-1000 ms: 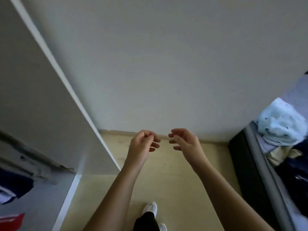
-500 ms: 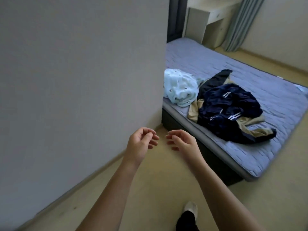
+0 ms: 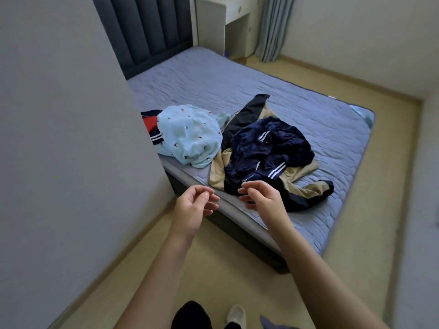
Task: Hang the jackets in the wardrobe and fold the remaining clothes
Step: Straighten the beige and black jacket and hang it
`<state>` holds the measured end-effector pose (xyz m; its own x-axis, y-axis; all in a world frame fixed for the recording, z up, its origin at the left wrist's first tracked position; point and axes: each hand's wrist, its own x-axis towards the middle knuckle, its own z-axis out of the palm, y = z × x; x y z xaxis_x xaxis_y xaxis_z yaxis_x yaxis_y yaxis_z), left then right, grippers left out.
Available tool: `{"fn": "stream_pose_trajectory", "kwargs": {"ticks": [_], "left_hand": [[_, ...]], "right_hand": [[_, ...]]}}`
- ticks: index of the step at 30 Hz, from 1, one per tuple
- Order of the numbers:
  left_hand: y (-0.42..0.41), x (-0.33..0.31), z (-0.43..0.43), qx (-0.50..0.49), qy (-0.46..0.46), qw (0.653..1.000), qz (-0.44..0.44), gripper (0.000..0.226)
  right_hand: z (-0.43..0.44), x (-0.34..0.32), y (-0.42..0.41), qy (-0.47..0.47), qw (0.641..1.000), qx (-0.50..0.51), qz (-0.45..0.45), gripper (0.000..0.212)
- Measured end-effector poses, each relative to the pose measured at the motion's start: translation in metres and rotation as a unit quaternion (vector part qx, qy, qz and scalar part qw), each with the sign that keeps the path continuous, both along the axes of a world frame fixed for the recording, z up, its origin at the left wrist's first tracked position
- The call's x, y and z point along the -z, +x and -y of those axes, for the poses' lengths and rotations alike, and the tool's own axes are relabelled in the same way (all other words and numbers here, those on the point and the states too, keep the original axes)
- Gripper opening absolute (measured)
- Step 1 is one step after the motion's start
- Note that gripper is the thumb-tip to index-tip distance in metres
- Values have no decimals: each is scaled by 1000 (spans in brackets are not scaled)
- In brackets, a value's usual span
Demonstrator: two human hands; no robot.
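Note:
A pile of clothes lies on the near corner of the bed (image 3: 237,86). A navy velvet jacket (image 3: 268,150) with white stripes is crumpled on top of a tan and dark jacket (image 3: 306,188). To their left sits a light blue patterned garment (image 3: 190,136), with a red and navy piece (image 3: 149,127) peeking out behind it. My left hand (image 3: 192,210) and my right hand (image 3: 263,200) hover side by side in front of the bed edge, fingers loosely curled, holding nothing. The right fingertips are close to the navy jacket, not touching it.
A grey wall or wardrobe side (image 3: 59,150) fills the left. A dark padded headboard (image 3: 147,32) stands at the bed's far end, with a white desk (image 3: 225,17) and a curtain (image 3: 273,27) beyond. Beige floor (image 3: 368,233) runs around the bed.
The view has swung right from the wardrobe and wall to the bed, and the clothes pile has come closer. Both hands keep the same loosely curled pose.

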<state>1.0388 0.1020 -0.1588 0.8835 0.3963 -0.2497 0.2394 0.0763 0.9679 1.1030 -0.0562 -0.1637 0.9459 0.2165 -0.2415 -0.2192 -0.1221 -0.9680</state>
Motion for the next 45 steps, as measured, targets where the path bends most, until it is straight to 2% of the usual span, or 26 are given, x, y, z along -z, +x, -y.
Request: {"fn": "stream_pose_trajectory", "kwargs": {"ticks": [13, 21, 25, 29, 31, 33, 34, 36, 38, 40, 42, 43, 45], "left_hand": [[231, 41, -9, 79, -26, 995, -61, 23], [402, 80, -24, 167, 17, 982, -91, 23], [453, 154, -19, 210, 61, 963, -155, 23], [476, 272, -16, 251, 146, 926, -242, 20], [482, 337, -17, 278, 198, 898, -279, 17], [489, 394, -16, 281, 214, 880, -317, 9], [493, 420, -15, 276, 225, 872, -335, 11], [501, 463, -12, 263, 249, 859, -362, 42], [509, 493, -9, 253, 279, 858, -349, 70], [518, 515, -5, 254, 327, 853, -318, 89], [530, 528, 4, 271, 373, 826, -324, 96], [536, 530, 11, 270, 392, 813, -335, 88], [548, 525, 29, 253, 429, 804, -324, 41]], "right_hand": [[17, 48, 190, -13, 992, 103, -71, 24], [8, 103, 319, -51, 983, 130, -122, 26], [17, 173, 362, -102, 972, 122, -171, 25], [37, 279, 396, -249, 944, 49, -212, 18], [51, 335, 407, -329, 918, -14, -221, 31], [63, 383, 416, -409, 885, -75, -210, 55], [67, 405, 421, -445, 867, -98, -202, 65], [69, 441, 432, -487, 843, -117, -196, 84], [69, 472, 441, -516, 826, -130, -185, 94], [69, 496, 448, -548, 809, -149, -149, 82], [75, 514, 452, -548, 819, -142, -96, 43], [80, 519, 454, -528, 835, -133, -77, 28], [93, 525, 458, -470, 874, -107, -65, 20]]}}
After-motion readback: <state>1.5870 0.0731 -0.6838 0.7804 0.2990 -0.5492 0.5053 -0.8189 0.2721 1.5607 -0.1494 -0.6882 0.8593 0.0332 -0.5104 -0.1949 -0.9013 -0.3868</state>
